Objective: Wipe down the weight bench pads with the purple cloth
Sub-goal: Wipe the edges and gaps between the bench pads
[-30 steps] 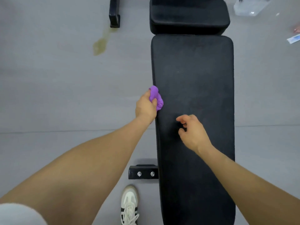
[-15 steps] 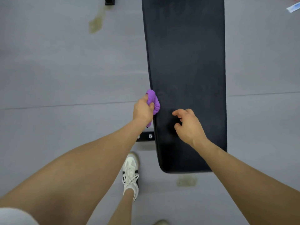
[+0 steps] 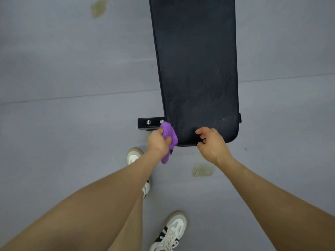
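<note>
While the left hand pinches the purple cloth, the right hand hovers loosely curled.

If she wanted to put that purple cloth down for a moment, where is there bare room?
The long black bench pad is bare beyond both hands. Grey floor left of it is open, apart from a yellowish stain. It is crowded at the pad's near end: left hand with purple cloth, right hand, metal foot.

A gym floor: a long black padded weight bench on a bolted steel foot stands over grey rubber flooring.
</note>
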Tool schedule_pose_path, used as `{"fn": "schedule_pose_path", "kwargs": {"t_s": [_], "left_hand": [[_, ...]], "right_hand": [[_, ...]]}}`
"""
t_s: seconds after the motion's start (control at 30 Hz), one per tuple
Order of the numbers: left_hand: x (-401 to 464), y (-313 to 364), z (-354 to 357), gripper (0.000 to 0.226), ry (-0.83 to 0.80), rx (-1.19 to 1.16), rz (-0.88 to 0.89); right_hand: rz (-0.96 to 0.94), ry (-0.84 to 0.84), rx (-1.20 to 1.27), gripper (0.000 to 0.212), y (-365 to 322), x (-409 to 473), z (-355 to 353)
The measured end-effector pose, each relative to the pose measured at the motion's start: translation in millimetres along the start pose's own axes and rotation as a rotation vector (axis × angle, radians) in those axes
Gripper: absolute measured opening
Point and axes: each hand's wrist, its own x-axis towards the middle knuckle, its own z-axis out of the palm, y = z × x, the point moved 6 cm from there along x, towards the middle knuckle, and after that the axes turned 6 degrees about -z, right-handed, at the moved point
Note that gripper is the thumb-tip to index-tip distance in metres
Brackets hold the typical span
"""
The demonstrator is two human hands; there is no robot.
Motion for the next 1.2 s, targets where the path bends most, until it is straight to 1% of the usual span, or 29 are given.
{"fn": "schedule_pose_path", "kwargs": {"t_s": [0.03, 0.1, 0.17, 0.2, 0.23, 0.3, 0.33, 0.4, 0.47, 0.5, 0.53, 0.57, 0.6, 0.63, 0.67, 0.7, 0.77, 0.9, 1.07, 1.2], "left_hand": [[-9.0, -18.3, 10.7, 0.019, -0.075, -0.001, -0.044], [-28.3, -53.8, 27.2, 0.018, -0.127, -0.025, -0.137], [-40.5, -73.1, 33.3, 0.012, -0.083, -0.187, -0.232], [-44.9, -73.0, 34.2, 0.008, -0.080, -0.309, -0.278], [-49.0, -66.5, 36.2, 0.009, -0.121, -0.419, -0.324], [-56.6, -45.9, 45.2, 0.021, -0.291, -0.614, -0.393], [-58.5, -37.6, 50.4, 0.031, -0.366, -0.704, -0.423], [-64.7, -26.1, 58.2, 0.047, -0.504, -0.764, -0.469], [-65.6, -23.0, 62.4, 0.053, -0.593, -0.689, -0.461], [-61.9, -21.2, 61.4, 0.048, -0.581, -0.613, -0.423], [-55.4, -17.6, 56.6, 0.037, -0.507, -0.541, -0.365], [-44.1, -15.8, 48.5, 0.022, -0.376, -0.494, -0.301], [-33.6, -14.2, 39.0, 0.012, -0.236, -0.479, -0.244], [-22.6, -12.8, 31.1, 0.009, -0.125, -0.468, -0.183], [-14.1, -10.8, 24.5, 0.009, -0.052, -0.452, -0.117], [-8.8, -7.1, 19.9, 0.017, -0.008, -0.419, -0.046], [-3.3, -0.9, 15.8, 0.028, 0.024, -0.331, 0.072], [-3.8, -0.7, 7.9, 0.028, 0.070, -0.221, 0.177], [-1.0, -1.7, -7.8, 0.025, -0.001, -0.244, 0.184], [6.6, -15.2, -28.0, 0.026, -0.013, -0.217, 0.126]], "right_hand": [[0.016, -0.006, 0.006, 0.042, 5.0, -5.3, 1.6], [0.065, -0.003, 0.036, 0.039, 16.8, -14.9, 5.7], [0.126, 0.005, 0.125, 0.032, 26.2, -23.3, 15.9], [0.156, -0.028, 0.206, 0.030, 27.3, -27.2, 25.8], [0.177, -0.084, 0.309, 0.032, 24.1, -31.0, 39.0], [0.186, -0.182, 0.552, 0.043, 13.1, -36.4, 64.5], [0.186, -0.191, 0.620, 0.048, 9.7, -37.9, 72.8], [0.222, -0.127, 0.651, 0.047, 14.7, -40.0, 74.4], [0.367, 0.023, 0.704, 0.041, 39.7, -43.4, 65.8], [0.464, 0.115, 0.782, 0.039, 56.5, -45.9, 60.9], [0.567, 0.218, 0.896, 0.037, 73.4, -48.4, 55.7], [0.657, 0.343, 1.027, 0.034, 87.8, -50.0, 49.6], [0.719, 0.477, 1.144, 0.032, 99.6, -48.8, 42.0], [0.751, 0.591, 1.252, 0.029, 107.4, -43.8, 34.9], [0.738, 0.654, 1.334, 0.023, 110.1, -36.0, 27.1], [0.708, 0.682, 1.388, 0.020, 108.6, -27.3, 20.6], [0.673, 0.686, 1.404, 0.028, 98.6, -14.5, 16.0], [0.709, 0.644, 1.467, 0.030, 71.0, -16.4, 37.5], [0.775, 0.507, 1.504, 0.026, 35.2, -18.0, 76.5], [0.790, 0.383, 1.540, 0.023, 9.0, -15.5, 111.7]]}}
